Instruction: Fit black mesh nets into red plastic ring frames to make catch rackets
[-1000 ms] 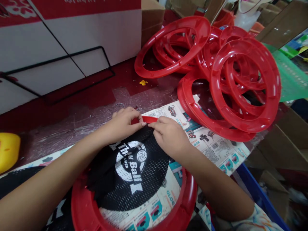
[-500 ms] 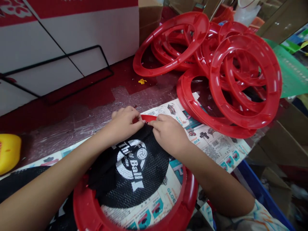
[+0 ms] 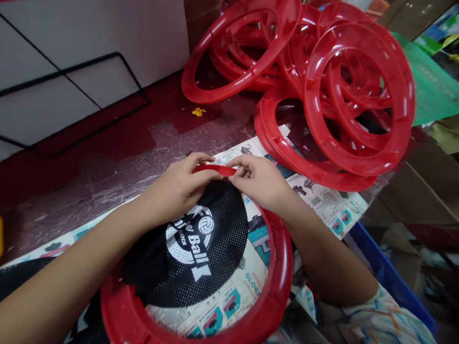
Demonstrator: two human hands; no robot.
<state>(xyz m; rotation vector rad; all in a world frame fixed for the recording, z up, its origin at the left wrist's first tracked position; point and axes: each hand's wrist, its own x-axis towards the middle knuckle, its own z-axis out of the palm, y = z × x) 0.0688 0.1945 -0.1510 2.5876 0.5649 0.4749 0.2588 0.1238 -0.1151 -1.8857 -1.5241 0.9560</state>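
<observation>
A red plastic ring (image 3: 283, 267) lies flat in front of me. Across its opening is a round black mesh cloth (image 3: 227, 229) with a white printed ball logo, its left part crumpled. My left hand (image 3: 186, 184) is at the far side of the ring, thumb on the near side along the mesh edge and fingers over the rim. Just to its right, my right hand (image 3: 260, 181) is closed in a pinch at the same rim, where the mesh edge meets the red plastic. The fingertips partly hide that edge.
A heap of red rings (image 3: 358, 100) stands at the back right. Printed cardboard (image 3: 319, 200) lies under the work. A black wire frame (image 3: 125, 71) leans by a white box (image 3: 154, 33). A yellow scrap (image 3: 198, 112) lies on the table; a blue crate (image 3: 380, 272) is at right.
The view has shifted, so everything sits a little further left and higher. My left thumb has stretched along the rim and its fingers have opened somewhat; the right hand stays pinched at the edge.
</observation>
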